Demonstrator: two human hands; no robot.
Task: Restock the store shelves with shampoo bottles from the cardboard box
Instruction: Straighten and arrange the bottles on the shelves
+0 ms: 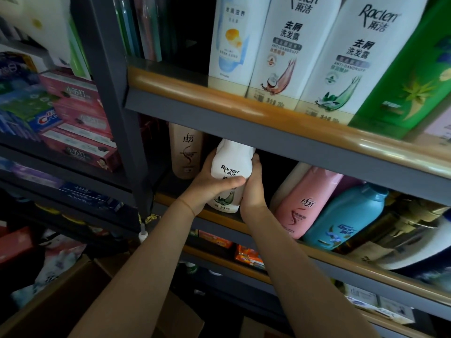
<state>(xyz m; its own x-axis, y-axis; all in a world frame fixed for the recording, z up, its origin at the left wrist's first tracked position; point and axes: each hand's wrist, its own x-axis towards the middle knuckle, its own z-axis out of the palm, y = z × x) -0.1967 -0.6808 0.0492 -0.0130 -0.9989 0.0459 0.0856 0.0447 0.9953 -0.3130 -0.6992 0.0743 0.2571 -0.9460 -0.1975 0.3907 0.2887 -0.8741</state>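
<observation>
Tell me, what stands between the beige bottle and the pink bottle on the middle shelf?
In the head view, the white bottle stands there, held by both hands, left hand and right hand.

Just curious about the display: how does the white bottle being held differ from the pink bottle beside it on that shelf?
The white bottle stands upright, gripped by both hands; the pink bottle leans untouched. The white bottle carries Raclen lettering and a green plant picture; the pink bottle shows different characters. Both sit on the same shelf.

Both hands hold a Raclen shampoo bottle (pixel 230 175) at the front edge of the middle shelf (pixel 317 152): left hand (pixel 210 189) on its left, right hand (pixel 253 189) on its right. A Lafang bottle (pixel 186 152) stands behind-left; another Lafang bottle (pixel 305 203) leans to the right. A cardboard box (pixel 73 289) sits below.
</observation>
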